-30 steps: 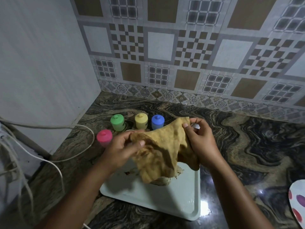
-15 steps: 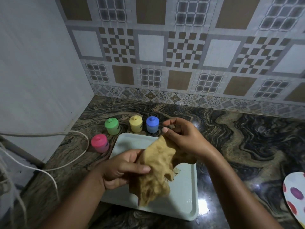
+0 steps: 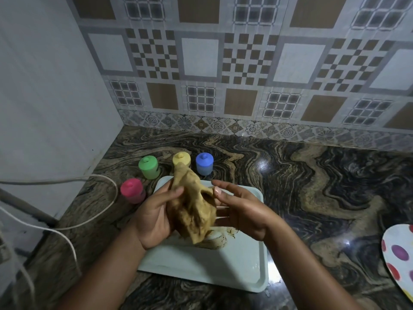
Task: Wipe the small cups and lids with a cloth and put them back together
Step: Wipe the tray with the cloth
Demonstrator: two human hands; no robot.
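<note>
My left hand (image 3: 154, 218) grips a crumpled tan cloth (image 3: 192, 206) above a pale tray (image 3: 201, 265). Beside the cloth is my right hand (image 3: 243, 211), its fingers spread and fairly straight and its thumb tip touching the cloth's edge. I cannot tell if anything is wrapped inside the cloth. Beyond the tray on the marbled counter stand lidded small cups: green (image 3: 148, 167), yellow (image 3: 182, 159) partly hidden by the cloth's tip, blue (image 3: 204, 164), and pink (image 3: 133, 190) nearer on the left.
A brown smear (image 3: 220, 241) marks the tray under the cloth. White cables (image 3: 67, 238) loop over the counter's left side by the wall. A white plate with coloured dots (image 3: 400, 260) pokes in at the right edge. A tiled wall closes off the back.
The cloth has been gathered from a spread sheet into a bunch in my left hand. My right hand has let go of its corner and now sits spread beside it.
</note>
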